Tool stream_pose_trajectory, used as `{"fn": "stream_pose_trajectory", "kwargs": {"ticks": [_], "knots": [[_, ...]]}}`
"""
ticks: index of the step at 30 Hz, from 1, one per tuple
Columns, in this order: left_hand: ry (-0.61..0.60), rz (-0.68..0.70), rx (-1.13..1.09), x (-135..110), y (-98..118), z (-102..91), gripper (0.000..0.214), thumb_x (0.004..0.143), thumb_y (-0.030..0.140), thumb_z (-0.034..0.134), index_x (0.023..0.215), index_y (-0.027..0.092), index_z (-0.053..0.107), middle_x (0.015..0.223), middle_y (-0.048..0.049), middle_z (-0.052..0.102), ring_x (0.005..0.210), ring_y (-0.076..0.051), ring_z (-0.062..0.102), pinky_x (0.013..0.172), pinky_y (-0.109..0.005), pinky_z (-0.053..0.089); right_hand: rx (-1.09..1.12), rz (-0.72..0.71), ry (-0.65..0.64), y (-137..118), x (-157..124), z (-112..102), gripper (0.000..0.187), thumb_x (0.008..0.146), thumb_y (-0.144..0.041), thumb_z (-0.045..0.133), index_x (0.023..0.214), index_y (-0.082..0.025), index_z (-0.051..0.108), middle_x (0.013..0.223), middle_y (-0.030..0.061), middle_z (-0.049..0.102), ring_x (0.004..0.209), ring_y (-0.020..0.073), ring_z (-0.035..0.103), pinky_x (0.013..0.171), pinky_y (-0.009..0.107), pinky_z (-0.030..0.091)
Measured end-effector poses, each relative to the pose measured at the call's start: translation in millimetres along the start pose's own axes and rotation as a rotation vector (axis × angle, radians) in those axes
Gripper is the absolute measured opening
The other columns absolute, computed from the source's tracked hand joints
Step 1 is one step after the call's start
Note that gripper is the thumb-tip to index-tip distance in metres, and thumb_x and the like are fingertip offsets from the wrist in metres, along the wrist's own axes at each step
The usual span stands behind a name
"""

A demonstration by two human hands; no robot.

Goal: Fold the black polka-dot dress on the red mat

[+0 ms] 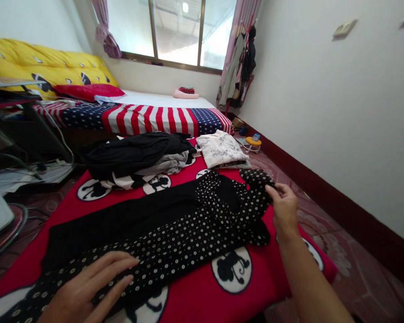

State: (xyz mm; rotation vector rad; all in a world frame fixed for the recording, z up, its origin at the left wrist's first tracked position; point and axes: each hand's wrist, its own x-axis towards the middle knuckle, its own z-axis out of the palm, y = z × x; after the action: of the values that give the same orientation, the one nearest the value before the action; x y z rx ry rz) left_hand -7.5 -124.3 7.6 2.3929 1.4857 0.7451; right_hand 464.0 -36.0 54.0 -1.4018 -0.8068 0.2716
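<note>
A long black garment with white dots (175, 242), probably a dress, lies stretched across a red blanket (256, 278) with black-and-white round prints. Its plain black inner side shows along the far edge. Pinched in the fingers of my right hand (284, 202) is a dotted part at the garment's right end, lifted a little. My left hand (97, 282) rests on the dotted cloth near the lower left, fingers stretched out and lying flat. Part of the garment is hidden under that hand.
A heap of dark and grey clothes (138, 154) sits on the blanket's far side. Beside it is a folded white patterned stack (222, 150). Beyond stand a bed with a striped, starred cover (148, 117) and a small yellow stool (253, 141). A white wall (340, 112) rises on the right.
</note>
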Motion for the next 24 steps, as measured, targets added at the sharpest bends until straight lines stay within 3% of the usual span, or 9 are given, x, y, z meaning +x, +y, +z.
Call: {"fn": "stream_pose_trajectory", "kwargs": {"ticks": [3,6,9,11,13,15,18,21,24], "knots": [[0.104,-0.033,-0.085,15,20,-6.3,0.034,0.086,0.047,0.058,0.118,0.037,0.064,0.126,0.0021,0.064,0.112,-0.021,0.064,0.099,-0.032,0.052,0.269,-0.092,0.072,-40,2,9,0.035,0.061,-0.032,0.077,0.086,-0.019,0.056,0.081,-0.0033,0.060,0.072,0.0122,0.058,0.071,0.027,0.046],[0.234,-0.144,-0.214,30,45,-12.3,0.052,0.083,0.047,0.062,0.132,0.036,0.052,0.132,-0.0002,0.059,0.112,-0.024,0.064,0.099,-0.038,0.053,0.336,-0.215,-0.103,-83,-23,29,0.030,0.067,-0.025,0.076,0.089,-0.021,0.055,0.086,-0.0030,0.061,0.077,0.0120,0.059,0.075,0.026,0.047],[0.371,-0.218,-0.409,39,66,-13.8,0.077,0.081,0.044,0.064,0.148,0.038,0.025,0.148,-0.0029,0.044,0.120,-0.027,0.059,0.099,-0.044,0.053,0.246,-0.322,-0.435,-115,-76,54,0.020,0.078,-0.023,0.070,0.090,-0.023,0.055,0.084,-0.0028,0.061,0.077,0.0123,0.061,0.071,0.024,0.048],[0.394,-0.214,-0.477,39,68,-10.7,0.090,0.079,0.045,0.066,0.151,0.039,0.012,0.154,-0.0041,0.035,0.125,-0.031,0.054,0.095,-0.046,0.055,0.176,-0.480,-0.790,-122,-115,69,0.015,0.082,-0.024,0.067,0.094,-0.024,0.058,0.092,-0.0004,0.065,0.085,0.0137,0.063,0.077,0.025,0.050],[0.332,-0.244,-0.401,34,59,-4.6,0.097,0.074,0.051,0.068,0.152,0.038,0.012,0.152,-0.0061,0.039,0.123,-0.033,0.056,0.089,-0.047,0.058,0.120,-0.691,-1.153,-118,-145,80,0.016,0.083,-0.029,0.068,0.097,-0.025,0.062,0.111,0.0021,0.066,0.100,0.0160,0.063,0.094,0.031,0.046],[0.257,-0.275,-0.237,25,42,3.2,0.093,0.071,0.054,0.069,0.150,0.035,0.024,0.145,-0.0070,0.050,0.118,-0.034,0.060,0.087,-0.047,0.059,0.090,-0.764,-1.302,-103,-157,87,0.016,0.083,-0.031,0.069,0.097,-0.025,0.065,0.122,0.0034,0.064,0.109,0.0169,0.062,0.102,0.034,0.041],[0.179,-0.197,-0.069,9,17,14.3,0.069,0.075,0.052,0.066,0.139,0.034,0.047,0.129,-0.0030,0.065,0.110,-0.029,0.066,0.090,-0.041,0.057,0.083,-0.586,-1.118,-70,-137,93,0.010,0.086,-0.020,0.062,0.095,-0.021,0.068,0.111,0.0053,0.069,0.102,0.0152,0.064,0.093,0.029,0.047],[0.114,-0.066,-0.024,-1,8,21.1,0.049,0.076,0.049,0.067,0.123,0.036,0.063,0.118,0.0025,0.071,0.101,-0.023,0.070,0.086,-0.030,0.059,-0.019,-0.510,-0.890,-36,-88,99,0.032,0.081,0.000,0.047,0.092,-0.020,0.070,0.100,0.0048,0.071,0.097,0.0162,0.065,0.091,0.032,0.049],[0.086,0.039,0.016,-2,12,22.7,0.040,0.077,0.045,0.068,0.116,0.039,0.067,0.112,0.0065,0.073,0.098,-0.020,0.071,0.082,-0.023,0.058,-0.242,-0.572,-0.925,-10,-42,108,0.058,0.064,0.011,0.039,0.101,-0.021,0.071,0.108,0.0041,0.071,0.107,0.0180,0.061,0.098,0.038,0.046]]}}
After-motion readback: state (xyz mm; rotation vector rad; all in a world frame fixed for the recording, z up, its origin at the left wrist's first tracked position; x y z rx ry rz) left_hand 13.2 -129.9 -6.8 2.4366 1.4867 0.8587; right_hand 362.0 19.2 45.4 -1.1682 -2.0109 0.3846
